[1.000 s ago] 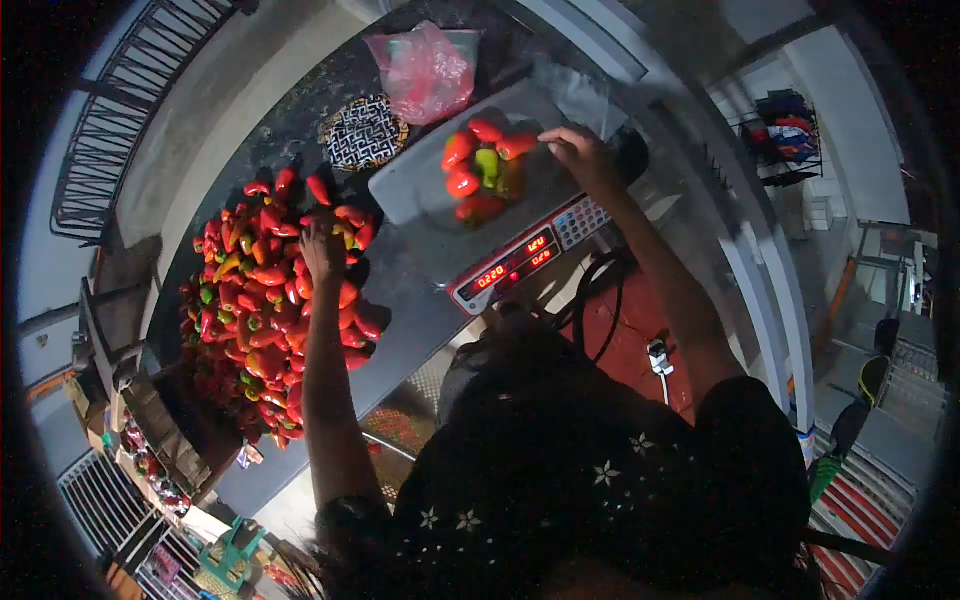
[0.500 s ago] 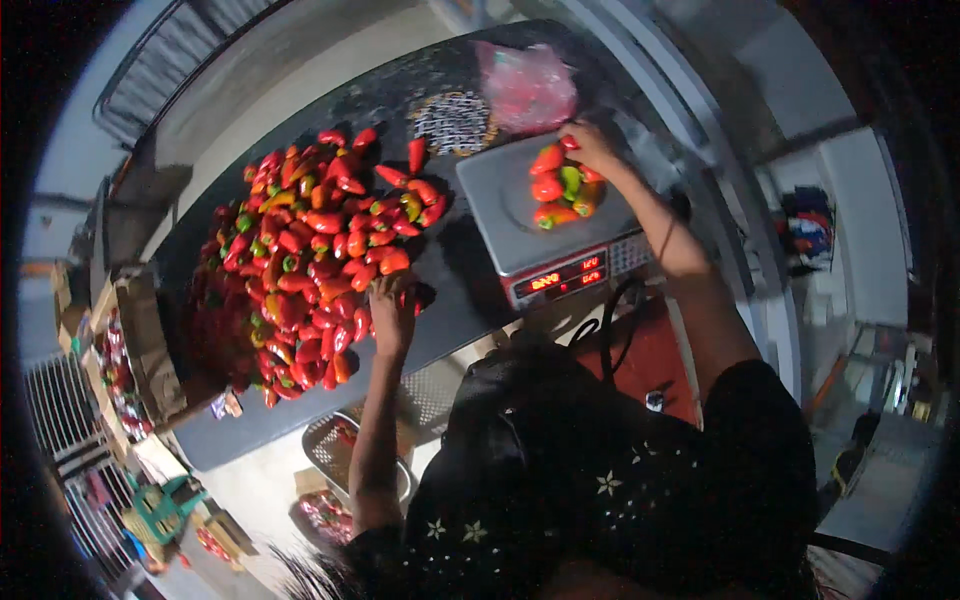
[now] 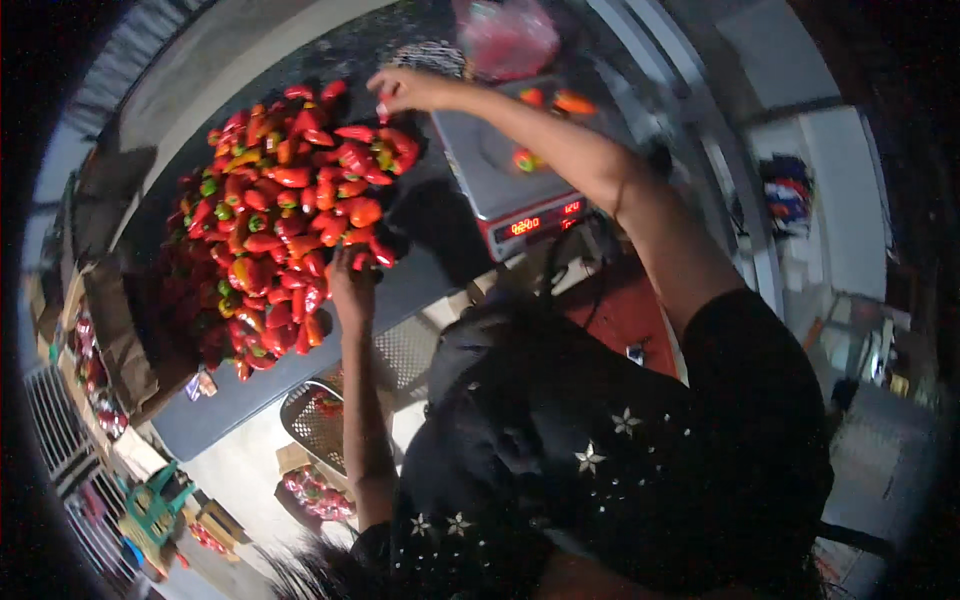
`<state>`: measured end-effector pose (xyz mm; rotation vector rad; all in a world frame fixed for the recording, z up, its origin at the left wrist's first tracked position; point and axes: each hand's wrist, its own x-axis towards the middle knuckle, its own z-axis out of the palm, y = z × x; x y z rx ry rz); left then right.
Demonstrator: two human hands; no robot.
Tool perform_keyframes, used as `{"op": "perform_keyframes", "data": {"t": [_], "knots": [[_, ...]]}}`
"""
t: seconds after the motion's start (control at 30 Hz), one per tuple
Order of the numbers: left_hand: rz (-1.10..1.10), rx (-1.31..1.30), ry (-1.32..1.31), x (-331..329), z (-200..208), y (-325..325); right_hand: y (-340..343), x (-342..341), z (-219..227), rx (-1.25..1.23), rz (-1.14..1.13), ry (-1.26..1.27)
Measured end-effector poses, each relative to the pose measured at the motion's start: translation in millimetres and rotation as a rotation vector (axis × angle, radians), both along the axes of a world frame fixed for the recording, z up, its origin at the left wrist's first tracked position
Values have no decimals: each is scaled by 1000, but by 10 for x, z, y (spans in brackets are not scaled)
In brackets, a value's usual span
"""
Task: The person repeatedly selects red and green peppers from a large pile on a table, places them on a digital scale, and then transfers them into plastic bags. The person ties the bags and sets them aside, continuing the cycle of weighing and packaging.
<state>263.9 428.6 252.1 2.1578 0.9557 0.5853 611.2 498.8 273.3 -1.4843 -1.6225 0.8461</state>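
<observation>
A large heap of red peppers [image 3: 290, 230], some with orange, yellow or green patches, covers the middle of the dark table. My right hand [image 3: 402, 92] is at the heap's far right edge, its fingers bent around a red pepper [image 3: 383, 110]; motion blurs them. That forearm crosses above the digital scale [image 3: 475, 165], hiding part of its plate. A few peppers lie on the plate, including an orange one [image 3: 574, 102] and a red-green one [image 3: 523, 160]. At the heap's near right edge, my left hand [image 3: 350, 285] touches peppers; its fingertips are partly hidden among them.
Behind the scale lies a pink plastic bag [image 3: 508, 40], beside a beaded black-and-white mat [image 3: 430, 58]. Left of the table stands a cardboard box [image 3: 115, 340]. Below its front edge are a basket [image 3: 310, 425] and a bag of peppers [image 3: 318, 495]. A red stool-like surface [image 3: 625, 320] stands under the scale.
My right hand has moved left from the peppers on the scale to the far right edge of the heap. My left hand stays by the heap's near edge. The whole view has shifted slightly.
</observation>
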Motion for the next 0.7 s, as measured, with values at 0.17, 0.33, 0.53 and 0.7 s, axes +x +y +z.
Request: {"op": "perform_keyframes", "data": {"t": [0.17, 0.33, 0.53, 0.7], "knots": [[-13, 26, 21, -248, -243, -12, -1065, 1011, 287, 72, -233, -665], [-91, 65, -1, -317, -548, -16, -1845, 1369, 161, -128, -388, -726], [-40, -247, 19, 149, -82, -91, -1946, 1545, -248, -166, -484, -562], [-13, -44, 37, 196, -391, -37, -1974, 1585, -293, 10, -407, -570]]}}
